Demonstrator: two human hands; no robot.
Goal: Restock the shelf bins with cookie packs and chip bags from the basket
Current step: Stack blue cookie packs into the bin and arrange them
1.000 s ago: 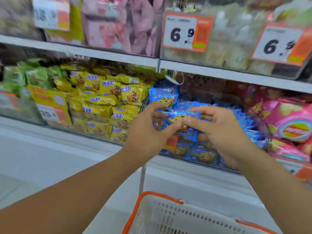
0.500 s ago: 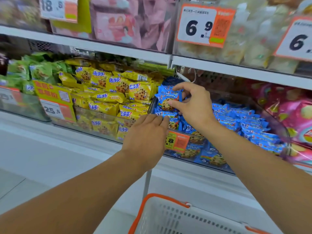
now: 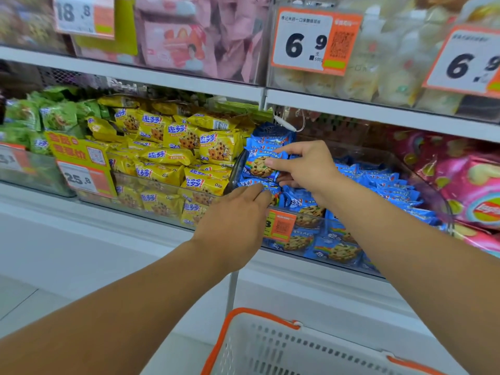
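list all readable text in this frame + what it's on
"18.8": price tag, top left bin.
"6.9": price tag, upper middle bin.
"6.9", partly cut off: tag, upper right.
"25.8": tag on the yellow cookie bin.
"趣多多": yellow cookie packs.
"Lay's": pink chip bag, blurred.
Small print and QR codes: unreadable.

Above the right hand's fingers (image 3: 281, 151), a price tag (image 3: 315, 40) reads 6.9; left of them, another tag (image 3: 81, 180) reads 25.8.
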